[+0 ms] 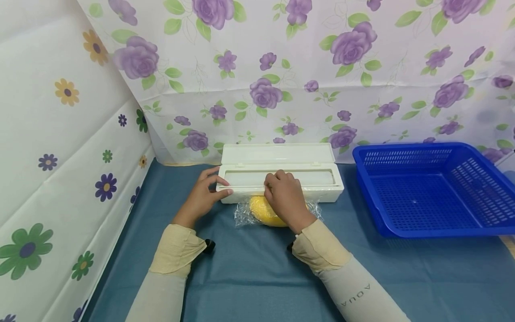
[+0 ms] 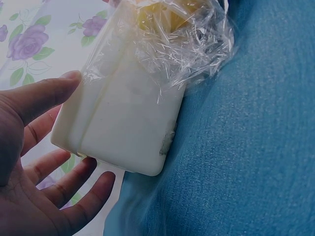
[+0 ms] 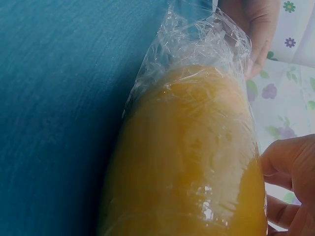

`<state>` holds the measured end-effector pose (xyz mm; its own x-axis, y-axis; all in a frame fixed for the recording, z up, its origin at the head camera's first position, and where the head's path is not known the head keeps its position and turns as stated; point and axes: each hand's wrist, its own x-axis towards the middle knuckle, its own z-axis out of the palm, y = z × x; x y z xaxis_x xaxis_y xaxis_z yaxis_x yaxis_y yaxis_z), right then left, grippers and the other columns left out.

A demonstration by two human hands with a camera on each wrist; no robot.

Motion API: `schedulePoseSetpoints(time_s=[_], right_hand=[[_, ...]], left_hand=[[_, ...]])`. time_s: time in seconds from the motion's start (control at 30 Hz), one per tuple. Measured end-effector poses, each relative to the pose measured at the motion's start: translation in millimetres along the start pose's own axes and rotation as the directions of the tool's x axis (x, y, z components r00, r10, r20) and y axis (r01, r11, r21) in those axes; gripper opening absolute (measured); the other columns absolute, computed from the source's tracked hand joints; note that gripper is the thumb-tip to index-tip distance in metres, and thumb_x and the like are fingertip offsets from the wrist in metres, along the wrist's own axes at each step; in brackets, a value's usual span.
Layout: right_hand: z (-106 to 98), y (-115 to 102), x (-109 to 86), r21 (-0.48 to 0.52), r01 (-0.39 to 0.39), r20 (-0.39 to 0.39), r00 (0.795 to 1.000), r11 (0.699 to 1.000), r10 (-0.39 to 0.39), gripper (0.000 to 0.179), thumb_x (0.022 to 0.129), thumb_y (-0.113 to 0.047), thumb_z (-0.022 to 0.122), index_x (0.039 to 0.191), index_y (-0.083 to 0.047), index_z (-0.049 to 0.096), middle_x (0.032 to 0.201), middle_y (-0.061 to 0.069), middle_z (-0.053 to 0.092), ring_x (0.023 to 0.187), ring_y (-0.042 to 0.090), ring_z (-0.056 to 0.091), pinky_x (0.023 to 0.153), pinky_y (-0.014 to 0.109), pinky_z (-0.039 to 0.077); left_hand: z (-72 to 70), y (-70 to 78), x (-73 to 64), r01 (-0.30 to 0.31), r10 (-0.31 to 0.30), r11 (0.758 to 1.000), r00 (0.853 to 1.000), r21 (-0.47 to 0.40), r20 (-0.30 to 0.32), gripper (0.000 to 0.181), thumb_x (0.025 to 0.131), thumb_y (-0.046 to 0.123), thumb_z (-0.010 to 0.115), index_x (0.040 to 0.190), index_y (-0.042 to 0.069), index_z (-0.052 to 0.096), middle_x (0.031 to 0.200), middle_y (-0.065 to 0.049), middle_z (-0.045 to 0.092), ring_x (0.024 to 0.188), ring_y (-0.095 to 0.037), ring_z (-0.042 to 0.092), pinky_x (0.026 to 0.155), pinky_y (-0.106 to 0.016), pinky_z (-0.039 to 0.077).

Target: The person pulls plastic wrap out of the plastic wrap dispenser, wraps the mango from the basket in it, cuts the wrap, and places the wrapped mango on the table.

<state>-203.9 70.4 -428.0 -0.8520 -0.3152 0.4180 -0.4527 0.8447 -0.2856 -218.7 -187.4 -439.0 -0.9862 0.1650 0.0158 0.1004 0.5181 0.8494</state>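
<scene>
The left hand (image 1: pixel 206 190) is at the left end of the white box (image 1: pixel 238 195), its fingers apart, thumb by the front edge. The box stands lid-up on the cloth-covered counter (image 1: pixel 241 281). Just before it lies the yellow fruit (image 1: pixel 262 211), inside crumpled cling film (image 1: pixel 243 213). The right hand (image 1: pixel 285 197) curls its fingers at the box's front edge; whether they pinch film, I cannot tell. Cutting the film seems in hand; the next move likely calls for steadying the box. Rightmost, a blue basket (image 1: pixel 434 233).

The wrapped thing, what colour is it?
The wrapped thing is yellow; best view: right wrist.
</scene>
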Motion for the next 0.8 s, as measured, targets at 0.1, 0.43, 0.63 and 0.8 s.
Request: schedulePoseSetpoints(time_s=[0.1, 0.43, 0.63, 0.8], right_hand=[[-0.5, 0.4, -0.9, -0.003, 0.003, -0.001, 1.000, 1.000, -0.003, 0.011, 0.102, -0.018, 0.058, 0.100, -0.014, 0.069, 0.096, 0.007, 0.062, 0.083, 0.027, 0.055, 0.076, 0.045, 0.047], [0.5, 3.9, -2.1, -0.020, -0.006, -0.005, 1.000, 1.000, 0.006, 0.011, 0.102, -0.018, 0.058, 0.100, -0.013, 0.069, 0.096, 0.007, 0.061, 0.083, 0.027, 0.055, 0.075, 0.045, 0.047], [-2.6, 6.2, -3.0, -0.018, -0.008, -0.009, 1.000, 1.000, 0.008, 0.011, 0.102, -0.017, 0.059, 0.100, -0.013, 0.069, 0.097, 0.008, 0.062, 0.083, 0.028, 0.056, 0.075, 0.046, 0.048], [-3.9, 8.9, -3.7, -0.008, -0.017, -0.005, 1.000, 1.000, 0.017, 0.011, 0.101, -0.016, 0.059, 0.099, -0.013, 0.069, 0.096, 0.008, 0.062, 0.083, 0.028, 0.056, 0.075, 0.046, 0.048]], left_hand=[[-0.1, -0.1, -0.3, 0.000, 0.000, 1.000, 1.000, 0.002, -0.001, 0.024, 0.093, 0.026, 0.074, 0.110, 0.009, 0.070, 0.166, -0.005, 0.021, 0.150, -0.037, 0.030, 0.107, -0.055, 0.045], [0.7, -0.7, 0.3, -0.001, 0.001, 1.000, 1.000, 0.005, -0.002, 0.024, 0.093, 0.027, 0.075, 0.110, 0.010, 0.070, 0.166, -0.005, 0.022, 0.151, -0.037, 0.029, 0.107, -0.055, 0.045], [0.6, -0.3, 0.9, -0.003, 0.003, 1.000, 1.000, 0.005, -0.005, 0.024, 0.093, 0.027, 0.075, 0.109, 0.009, 0.070, 0.166, -0.005, 0.022, 0.151, -0.037, 0.029, 0.107, -0.055, 0.046], [0.0, 0.0, 0.3, -0.004, 0.004, 1.000, 1.000, 0.007, -0.004, 0.024, 0.093, 0.026, 0.074, 0.109, 0.009, 0.070, 0.166, -0.005, 0.021, 0.151, -0.037, 0.028, 0.107, -0.055, 0.046]])
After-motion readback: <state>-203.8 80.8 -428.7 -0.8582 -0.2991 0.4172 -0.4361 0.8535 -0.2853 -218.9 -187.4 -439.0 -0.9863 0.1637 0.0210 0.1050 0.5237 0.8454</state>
